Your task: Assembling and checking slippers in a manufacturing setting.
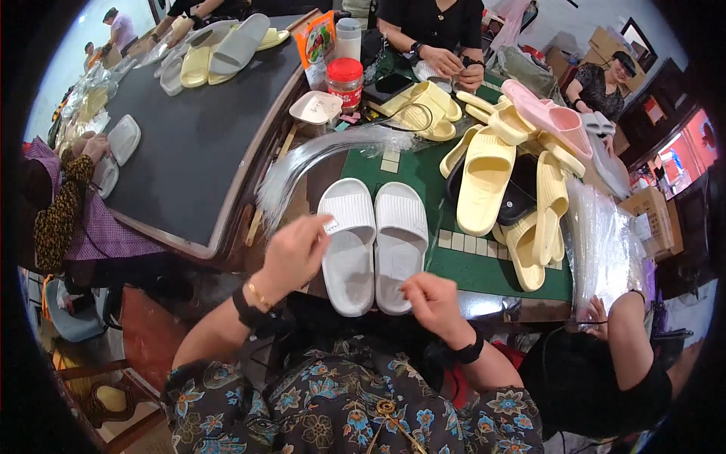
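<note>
A pair of light grey slide slippers [348, 261] lies side by side in front of me, soles down, toes pointing away. My left hand [293, 253] is closed in a pinch beside the left slipper's strap; whatever its fingertips hold is too small to name. Curled near the heel of the right slipper [401, 265], my right hand [435, 301] has its fingers pressed together. A thin, faint strand seems to rise from it, but I cannot make out what it holds. Small dark marks show on the inner side of both straps.
Yellow slippers [488, 181] and a pink one [546, 113] pile up at right. Clear thin strips [333, 155] lie beyond the grey pair. A red-lidded jar [345, 83] and a white tub [316, 108] stand behind. Plastic bags [605, 234] lie right; co-workers sit around.
</note>
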Demonstrator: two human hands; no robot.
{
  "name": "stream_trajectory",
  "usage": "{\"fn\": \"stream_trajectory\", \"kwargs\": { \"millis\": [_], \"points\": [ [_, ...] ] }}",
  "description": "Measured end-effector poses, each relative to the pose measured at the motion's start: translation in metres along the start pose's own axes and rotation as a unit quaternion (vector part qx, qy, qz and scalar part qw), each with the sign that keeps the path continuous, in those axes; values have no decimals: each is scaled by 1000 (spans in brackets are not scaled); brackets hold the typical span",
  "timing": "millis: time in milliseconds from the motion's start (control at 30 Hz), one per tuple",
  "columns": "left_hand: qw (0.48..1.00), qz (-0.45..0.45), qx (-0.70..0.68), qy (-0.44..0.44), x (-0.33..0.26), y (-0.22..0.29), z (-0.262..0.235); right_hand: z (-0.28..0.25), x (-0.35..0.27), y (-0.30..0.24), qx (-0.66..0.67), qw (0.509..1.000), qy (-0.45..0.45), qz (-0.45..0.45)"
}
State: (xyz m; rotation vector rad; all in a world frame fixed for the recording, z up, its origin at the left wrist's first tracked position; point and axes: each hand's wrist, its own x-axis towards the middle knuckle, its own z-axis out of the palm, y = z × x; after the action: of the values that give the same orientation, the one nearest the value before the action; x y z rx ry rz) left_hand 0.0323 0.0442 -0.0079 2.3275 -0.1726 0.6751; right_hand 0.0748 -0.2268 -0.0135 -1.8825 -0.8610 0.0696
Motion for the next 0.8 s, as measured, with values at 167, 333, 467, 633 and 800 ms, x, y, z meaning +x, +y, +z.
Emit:
{"fn": "stream_trajectory", "kwargs": {
  "millis": [167, 333, 467, 633, 800],
  "points": [
    [979, 91, 40, -180, -37, 24, 7, 16, -17, 2, -15, 992, -126, 0],
    [965, 135, 45, -222, -57, 13, 17, 18, -25, 0, 12, 987, -161, 14],
    [952, 167, 77, -246, -58, 19, 11, 14, -26, -4, 35, 955, -279, 98],
    [927, 272, 78, -247, -59, 47, 1, 13, -34, -8, 27, 927, -326, 181],
    [913, 310, 66, -256, -61, 57, 3, 8, -40, -14, 14, 927, -335, 168]
  ]
}}
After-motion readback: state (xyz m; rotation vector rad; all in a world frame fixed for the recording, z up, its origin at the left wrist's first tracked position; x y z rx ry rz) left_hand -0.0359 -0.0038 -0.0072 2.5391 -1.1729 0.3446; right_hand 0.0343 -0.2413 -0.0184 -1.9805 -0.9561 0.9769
